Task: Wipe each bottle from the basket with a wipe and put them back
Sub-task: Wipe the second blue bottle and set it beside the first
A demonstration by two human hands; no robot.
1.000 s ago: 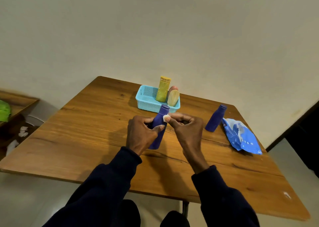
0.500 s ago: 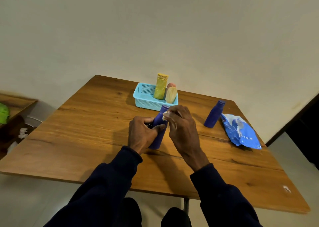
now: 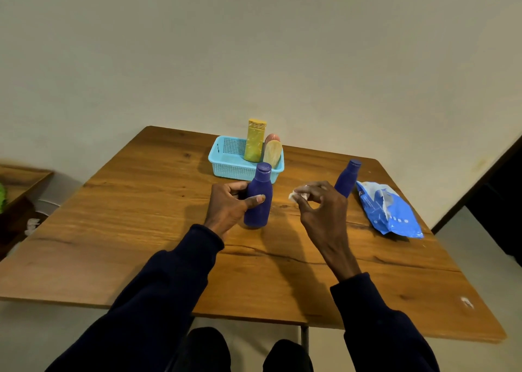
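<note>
Dark blue bottle (image 3: 258,199): matte, capped, upright on wooden table (image 3: 141,202), just in front of basket. Left hand (image 3: 228,204) grips its body, thumb across the front. Right hand (image 3: 322,210), apart from the bottle, pinches a small crumpled white wipe (image 3: 299,195) in its fingertips.

Light blue mesh basket (image 3: 231,165) holds a tall yellow bottle (image 3: 255,141), a cream oval bottle (image 3: 272,154) and a pink item (image 3: 272,137) behind it, mostly hidden.

Second blue bottle (image 3: 346,178) stands beside a blue wipe pack (image 3: 387,210).
</note>
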